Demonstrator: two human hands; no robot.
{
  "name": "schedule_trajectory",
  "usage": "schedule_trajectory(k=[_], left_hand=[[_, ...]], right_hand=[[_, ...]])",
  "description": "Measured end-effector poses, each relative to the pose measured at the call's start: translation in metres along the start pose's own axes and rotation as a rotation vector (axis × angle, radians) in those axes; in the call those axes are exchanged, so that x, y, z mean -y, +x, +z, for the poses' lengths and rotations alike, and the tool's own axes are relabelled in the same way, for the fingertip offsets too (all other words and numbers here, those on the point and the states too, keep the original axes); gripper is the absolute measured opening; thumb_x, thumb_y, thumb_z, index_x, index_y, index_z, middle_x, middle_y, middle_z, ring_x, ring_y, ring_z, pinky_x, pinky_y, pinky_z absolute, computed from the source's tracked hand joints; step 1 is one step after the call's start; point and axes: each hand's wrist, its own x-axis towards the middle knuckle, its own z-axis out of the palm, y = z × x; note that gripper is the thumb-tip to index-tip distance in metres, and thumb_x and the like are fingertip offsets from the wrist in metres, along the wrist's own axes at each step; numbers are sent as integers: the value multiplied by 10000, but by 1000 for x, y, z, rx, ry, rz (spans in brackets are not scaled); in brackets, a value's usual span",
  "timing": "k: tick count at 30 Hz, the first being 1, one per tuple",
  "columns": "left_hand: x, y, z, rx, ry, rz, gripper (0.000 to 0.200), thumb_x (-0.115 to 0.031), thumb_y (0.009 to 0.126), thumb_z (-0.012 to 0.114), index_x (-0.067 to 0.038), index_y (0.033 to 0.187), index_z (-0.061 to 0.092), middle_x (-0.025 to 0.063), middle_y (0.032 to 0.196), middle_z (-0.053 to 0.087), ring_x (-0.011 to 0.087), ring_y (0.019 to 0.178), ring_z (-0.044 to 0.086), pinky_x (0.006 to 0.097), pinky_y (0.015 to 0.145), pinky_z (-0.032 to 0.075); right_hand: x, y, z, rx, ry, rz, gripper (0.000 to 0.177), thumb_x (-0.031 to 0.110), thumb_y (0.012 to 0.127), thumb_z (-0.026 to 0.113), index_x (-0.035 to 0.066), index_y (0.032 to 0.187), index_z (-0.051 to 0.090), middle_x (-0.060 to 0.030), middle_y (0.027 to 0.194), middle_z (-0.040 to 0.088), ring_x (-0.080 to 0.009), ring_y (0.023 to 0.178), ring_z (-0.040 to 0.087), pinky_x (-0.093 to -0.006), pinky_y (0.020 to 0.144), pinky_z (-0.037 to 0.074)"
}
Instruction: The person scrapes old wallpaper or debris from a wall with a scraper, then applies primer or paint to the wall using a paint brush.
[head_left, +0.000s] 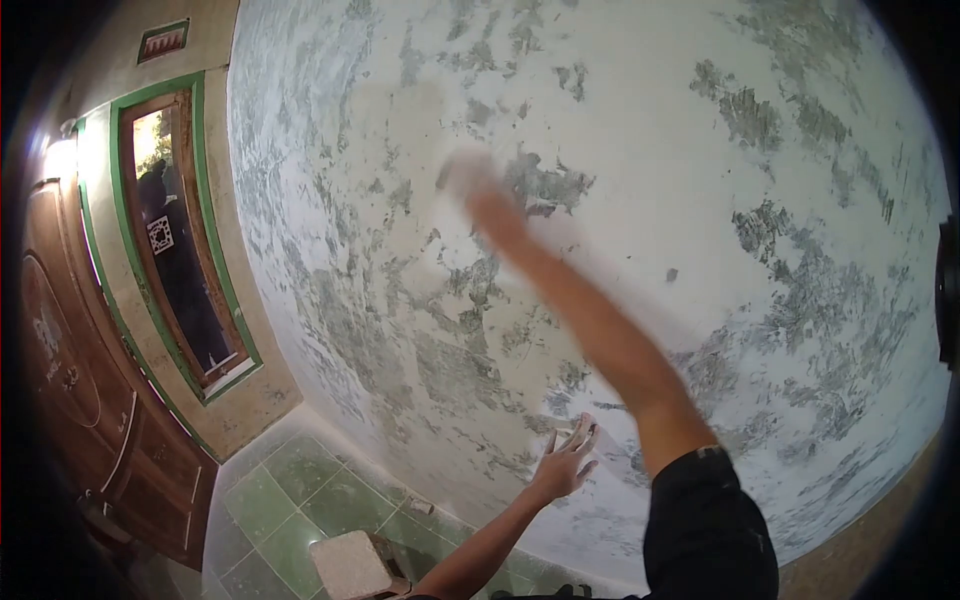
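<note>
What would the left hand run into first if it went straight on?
Going the way its fingers point, the left hand would likely slide up the patchy wall and reach the right forearm first, though depth is unclear and it might pass behind.

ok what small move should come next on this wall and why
Perhaps sweep the right hand toward the dark patch just beside it: that patch breaks up the pale wall close to the hand, which looks blurred with motion, while the left hand seems braced lower down.
</note>
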Motion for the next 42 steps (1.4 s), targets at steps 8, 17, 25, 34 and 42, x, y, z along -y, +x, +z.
schedule_trajectory(k=[8,17,25,34,42], left_hand=[[-2,4,4,-8,19,11,724,-353,956,577,-165,1562,230,155,1638,105,317,1491,210,614,1160,166],[-6,4,9,-25,-10,-36,782,-320,939,606,-174,1574,174,99,1655,53,277,1508,170,617,1147,214],[-5,2,-3,32,10,-39,764,-333,947,588,-179,1575,181,103,1653,64,276,1504,182,643,1153,157],[4,3,-4,76,-22,-4,786,-245,919,607,-206,1576,177,85,1657,43,285,1496,209,623,1161,179],[-1,4,-9,37,-36,10,778,-211,921,594,-189,1575,173,91,1655,63,287,1494,214,623,1152,201]], right_hand=[[11,-38,-59,369,750,83,268,91,942,483,3,1173,585,-117,1065,660,-194,907,652,-329,767,536],[-110,30,-71,-348,325,317,272,96,956,447,48,1174,602,-133,1147,609,-233,1077,587,-363,967,455],[74,-144,61,537,261,-368,124,90,933,525,44,993,624,-49,832,665,-209,799,673,-317,786,550],[-243,82,-243,-407,144,355,315,81,936,502,22,1246,483,-128,1204,506,-271,1140,489,-363,1000,405],[-103,-99,-22,-205,225,27,508,69,938,482,4,1434,391,-178,1484,399,-312,1404,348,-389,1172,285]])
